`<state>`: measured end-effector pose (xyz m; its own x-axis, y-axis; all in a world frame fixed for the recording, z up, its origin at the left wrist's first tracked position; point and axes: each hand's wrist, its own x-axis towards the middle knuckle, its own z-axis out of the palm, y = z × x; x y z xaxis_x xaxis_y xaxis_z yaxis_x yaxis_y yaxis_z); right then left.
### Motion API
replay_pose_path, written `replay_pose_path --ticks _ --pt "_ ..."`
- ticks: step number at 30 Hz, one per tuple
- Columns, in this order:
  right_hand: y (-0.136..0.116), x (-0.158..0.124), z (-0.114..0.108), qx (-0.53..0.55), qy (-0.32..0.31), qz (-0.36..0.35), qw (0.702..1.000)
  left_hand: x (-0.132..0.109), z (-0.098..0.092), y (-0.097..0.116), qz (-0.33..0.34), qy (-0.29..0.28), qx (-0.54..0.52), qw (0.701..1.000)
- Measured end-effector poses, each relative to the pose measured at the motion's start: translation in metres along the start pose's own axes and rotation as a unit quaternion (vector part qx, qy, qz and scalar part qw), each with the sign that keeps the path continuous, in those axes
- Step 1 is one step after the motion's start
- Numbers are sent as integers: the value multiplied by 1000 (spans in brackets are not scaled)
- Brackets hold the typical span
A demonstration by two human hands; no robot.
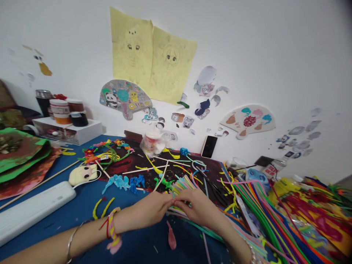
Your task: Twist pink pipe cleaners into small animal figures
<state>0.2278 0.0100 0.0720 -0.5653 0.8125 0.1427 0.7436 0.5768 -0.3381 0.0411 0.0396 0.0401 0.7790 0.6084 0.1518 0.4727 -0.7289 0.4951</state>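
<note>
Nearest to me, my left hand (145, 212) and my right hand (196, 209) meet low over the blue table cover (143, 249); my fingertips (172, 198) close from both sides on a bunch of coloured pipe cleaners (183, 187), which fans up and away from my grip; both hands look clenched on it, though my fingers hide exactly how the strands cross; the step in hand looks like gathering this bunch at its middle, and the next move calls for keeping the pinch firm so the strands do not spread. A braided pipe-cleaner band (113, 227) circles my left wrist, just above a silver bangle (70, 242); a pink pipe-cleaner shape (171, 235) lies just below my hands; to the left sit yellow pipe-cleaner pieces (103, 207), and a white oblong block (33, 209) lies blurred beyond them. Farther on, blue pipe-cleaner figures (118, 182) lie on a dark board (132, 165); to the right, black scissors (217, 192) lie beside a long sheaf of pipe cleaners (264, 216); at the far edge stand a clear plastic cup (152, 143) and a phone (209, 146), below painted paper fans (125, 98) on the wall.
</note>
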Motion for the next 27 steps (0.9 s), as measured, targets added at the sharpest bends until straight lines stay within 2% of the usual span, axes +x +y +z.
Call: replay_pose_path --ticks 4,7,9,12,15,19,23,25,27 --pt "-9 -2 -1 -57 -10 -19 998 -5 -17 12 13 -67 -25 997" --pt "-18 -2 6 -121 -8 -23 992 -7 -25 16 5 -98 -75 992" --pt "-20 -1 15 -180 -2 -17 984 -6 -23 13 -19 -130 -129 983" --pt "-15 3 26 -236 22 -21 971 -2 -11 4 -92 -162 -222 957" --pt "-7 7 25 -245 55 -47 967 4 5 -7 -155 -114 -304 933" --pt "-1 7 16 -243 113 -73 961 10 20 -16 -180 -52 -331 925" --pt "2 8 22 -252 158 -42 954 13 29 -18 -189 8 -355 915" --pt "3 10 29 -257 170 -14 951 14 31 -16 -195 26 -391 899" --pt "4 12 36 -277 181 10 944 16 31 -14 -209 30 -446 870"
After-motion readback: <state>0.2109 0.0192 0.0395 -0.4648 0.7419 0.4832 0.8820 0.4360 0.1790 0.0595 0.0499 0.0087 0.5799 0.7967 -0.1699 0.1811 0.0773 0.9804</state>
